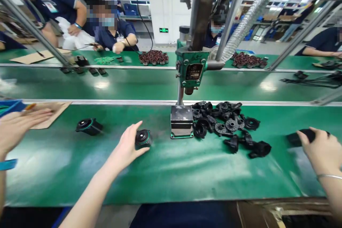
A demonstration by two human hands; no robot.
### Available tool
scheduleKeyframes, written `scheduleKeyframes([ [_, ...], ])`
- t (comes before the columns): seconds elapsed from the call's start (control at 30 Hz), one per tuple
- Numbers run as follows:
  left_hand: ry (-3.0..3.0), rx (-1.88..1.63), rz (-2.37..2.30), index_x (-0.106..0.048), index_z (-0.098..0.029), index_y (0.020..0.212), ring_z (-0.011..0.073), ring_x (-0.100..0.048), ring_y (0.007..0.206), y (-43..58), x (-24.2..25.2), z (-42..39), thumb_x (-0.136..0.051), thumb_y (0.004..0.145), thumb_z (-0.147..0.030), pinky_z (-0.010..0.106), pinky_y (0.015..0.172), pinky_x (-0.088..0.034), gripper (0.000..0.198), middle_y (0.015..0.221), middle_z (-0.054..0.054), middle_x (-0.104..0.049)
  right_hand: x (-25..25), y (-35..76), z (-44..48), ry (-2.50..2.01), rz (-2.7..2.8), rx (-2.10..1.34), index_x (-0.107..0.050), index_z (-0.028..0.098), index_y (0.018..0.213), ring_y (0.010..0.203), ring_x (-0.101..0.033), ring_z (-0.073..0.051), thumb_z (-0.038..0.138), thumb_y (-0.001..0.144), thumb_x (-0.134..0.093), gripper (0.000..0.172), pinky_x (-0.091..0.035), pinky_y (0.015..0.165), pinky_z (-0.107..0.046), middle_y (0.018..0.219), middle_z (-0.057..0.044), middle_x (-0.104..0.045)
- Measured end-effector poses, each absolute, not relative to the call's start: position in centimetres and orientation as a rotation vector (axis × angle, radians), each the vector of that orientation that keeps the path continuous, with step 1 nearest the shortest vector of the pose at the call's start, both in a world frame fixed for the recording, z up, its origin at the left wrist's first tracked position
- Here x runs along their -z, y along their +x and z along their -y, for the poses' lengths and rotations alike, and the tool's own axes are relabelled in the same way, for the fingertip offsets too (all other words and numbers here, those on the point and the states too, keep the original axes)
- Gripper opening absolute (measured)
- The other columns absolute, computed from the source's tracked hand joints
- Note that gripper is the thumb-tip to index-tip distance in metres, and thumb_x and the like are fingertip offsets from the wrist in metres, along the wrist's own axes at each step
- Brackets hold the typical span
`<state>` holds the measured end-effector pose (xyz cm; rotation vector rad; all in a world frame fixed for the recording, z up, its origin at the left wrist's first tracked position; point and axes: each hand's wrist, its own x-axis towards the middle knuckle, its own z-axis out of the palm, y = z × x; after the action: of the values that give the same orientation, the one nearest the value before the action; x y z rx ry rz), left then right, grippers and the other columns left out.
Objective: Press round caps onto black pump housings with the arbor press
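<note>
My left hand (pixel 127 144) curves around a small black pump body (pixel 143 137) with a green sealing ring on its top, standing on the green bench. Thumb and fingers lie on its opposite sides. At the far right my right hand (pixel 322 149) is closed over a dark, blocky black part (pixel 296 138); the fingers and blur hide much of it. A second pump body (pixel 89 126), also with a green ring, sits to the left of my left hand. Between my hands stands a metal press block (pixel 181 121) beneath a green press (pixel 192 67).
Right of the press block lies a pile of black plastic covers (pixel 227 119). A co-worker's hand (pixel 24 124) reaches in at the left, by a blue bin (pixel 12 107) and cardboard (pixel 57 114). Co-workers sit across the bench, near heaps of dark red-brown parts (pixel 153 58).
</note>
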<state>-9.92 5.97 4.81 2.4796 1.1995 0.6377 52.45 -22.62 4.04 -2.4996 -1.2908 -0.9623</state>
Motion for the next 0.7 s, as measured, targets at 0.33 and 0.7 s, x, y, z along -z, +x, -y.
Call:
scheduleKeyframes([
  [0.33,2.272,-0.473,-0.79,-0.03,-0.027,0.141,0.025,-0.053,0.125,-4.1,-3.8,-2.5,-0.066,0.079,-0.028,0.043,0.106,-0.046,0.071,0.136,0.009,-0.051,-10.0,35.4,11.3,-2.122,1.73,0.565,-0.052,0.021,0.124,0.093,-0.056,-0.008,0.048,0.089,-0.04,0.047,-0.049,0.082,-0.022,0.103,-0.009,-0.058],
  [0.7,1.956,-0.606,-0.743,-0.031,-0.021,0.134,0.0249,-0.057,0.12,0.4,-0.9,0.1,-0.073,0.073,-0.025,0.045,0.102,-0.05,0.074,0.13,0.012,-0.054,-4.2,23.4,7.1,-2.053,2.086,0.252,-0.046,0.019,0.13,0.101,-0.05,-0.012,0.043,0.087,-0.045,0.049,-0.046,0.093,-0.03,0.106,-0.008,-0.054],
])
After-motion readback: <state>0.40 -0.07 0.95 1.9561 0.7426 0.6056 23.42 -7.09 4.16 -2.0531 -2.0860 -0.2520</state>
